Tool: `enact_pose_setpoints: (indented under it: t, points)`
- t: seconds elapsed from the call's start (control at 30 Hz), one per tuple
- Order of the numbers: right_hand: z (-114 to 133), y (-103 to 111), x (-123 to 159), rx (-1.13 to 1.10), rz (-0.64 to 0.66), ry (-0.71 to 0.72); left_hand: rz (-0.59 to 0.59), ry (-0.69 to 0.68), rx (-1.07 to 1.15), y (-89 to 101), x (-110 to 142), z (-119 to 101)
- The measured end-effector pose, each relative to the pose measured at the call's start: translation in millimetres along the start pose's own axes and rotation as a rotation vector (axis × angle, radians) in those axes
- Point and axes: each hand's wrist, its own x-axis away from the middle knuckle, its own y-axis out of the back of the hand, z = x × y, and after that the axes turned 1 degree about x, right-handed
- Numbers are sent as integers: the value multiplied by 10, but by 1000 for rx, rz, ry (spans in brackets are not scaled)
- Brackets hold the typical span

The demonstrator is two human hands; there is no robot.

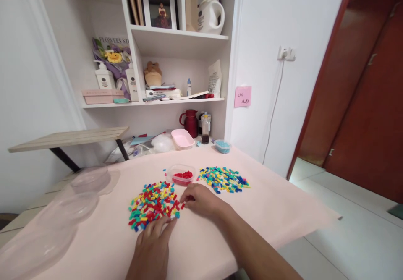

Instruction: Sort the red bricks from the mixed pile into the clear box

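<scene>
The right hand's (201,201) fingertips are drawn together just beside a red brick (182,206) at the left pile's (151,202) right edge; whether they pinch anything I cannot tell. The left hand (153,234) lies palm down at that pile's near edge, fingers bent (their tips are partly hidden, so their grip is unclear too). Just beyond stands a clear tub (170,176) of red bricks (183,175); right of it spreads a second mixed pile (223,179). The step looks like picking reds from the left pile; the next move probably calls for a neat pinch and a short lift over the tub's rim.
</scene>
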Motion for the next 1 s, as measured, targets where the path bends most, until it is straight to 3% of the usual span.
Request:
enact_pose_setpoints:
  t: [0.23, 0.43, 0.53, 0.63, 0.7, 0.87, 1.0]
  points:
    - [26, 2, -8, -126, -47, -105, -3, -19, 15, 10, 13, 18]
    - [-101, 51, -204, -216, -549, -233, 115, 42, -14, 106, -25, -62]
    - [-200, 72, -240, -256, -627, -327, 147, 54, -14, 205, -19, -120]
    - [-202, 74, -202, -342, -587, -341, 191, 57, -10, 330, 3, -180]
    - [-142, 68, -156, -343, -543, -271, 195, 59, 9, 381, 16, -207]
    - [11, -23, -48, -110, -286, 8, 141, 49, 18, 309, 30, -189]
    - [13, -154, 0, 69, -114, 54, 139, 39, 19, 296, 40, -189]
